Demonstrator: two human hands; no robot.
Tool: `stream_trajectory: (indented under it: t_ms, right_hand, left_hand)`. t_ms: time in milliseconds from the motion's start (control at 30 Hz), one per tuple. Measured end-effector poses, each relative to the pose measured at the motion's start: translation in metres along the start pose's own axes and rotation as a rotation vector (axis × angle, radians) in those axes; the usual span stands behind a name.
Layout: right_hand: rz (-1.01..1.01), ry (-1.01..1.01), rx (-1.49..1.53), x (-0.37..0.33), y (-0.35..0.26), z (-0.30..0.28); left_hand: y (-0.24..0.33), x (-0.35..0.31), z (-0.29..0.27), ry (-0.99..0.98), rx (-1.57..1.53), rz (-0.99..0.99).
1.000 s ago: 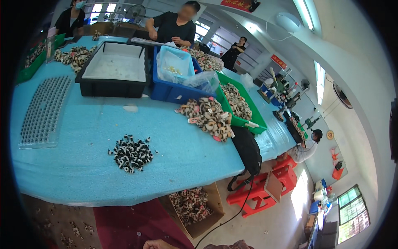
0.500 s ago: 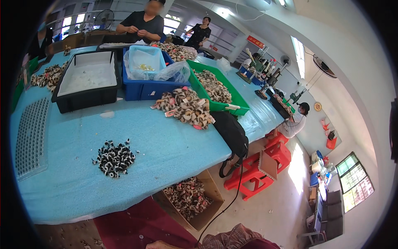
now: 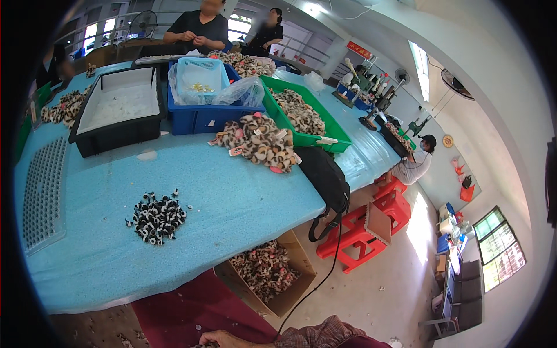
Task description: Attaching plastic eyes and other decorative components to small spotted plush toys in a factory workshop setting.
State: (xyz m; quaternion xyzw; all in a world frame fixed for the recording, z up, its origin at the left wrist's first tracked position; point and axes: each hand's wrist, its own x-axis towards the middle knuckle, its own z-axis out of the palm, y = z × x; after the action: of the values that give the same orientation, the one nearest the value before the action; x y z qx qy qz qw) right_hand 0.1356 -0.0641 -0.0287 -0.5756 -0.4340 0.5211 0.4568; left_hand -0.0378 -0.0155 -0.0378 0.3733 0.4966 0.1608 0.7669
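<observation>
My right hand shows at the lower edge, over the dark red cloth on my lap, its forearm in a checked sleeve. Its fingers curl around a small dark, mottled piece that the frame's edge mostly cuts off. My left hand is out of sight. Ahead of me on the blue-covered table lies a heap of small black-and-white plastic parts. Beside my lap stands an open cardboard box filled with spotted furry pieces.
Farther back stand a black tray, a blue bin and a green tray. A furry pile and a black bag lie near them. At left is a clear studded sheet. Red stools stand right; a co-worker sits opposite.
More of my right hand has come into view at the lower edge, with a mottled piece at its fingers. The view has shifted slightly. A standing person at the back has turned.
</observation>
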Motion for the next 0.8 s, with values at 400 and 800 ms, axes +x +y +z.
stream_trajectory:
  t_ms: [400,800]
  right_hand:
    - [-0.036,0.024,-0.011,0.045,0.025,0.024]
    - [-0.104,0.065,-0.064,0.043,0.044,0.027]
  left_hand:
    - [0.004,0.027,-0.026,0.198,0.138,0.06]
    - [0.015,0.018,-0.003,0.253,0.134,0.128]
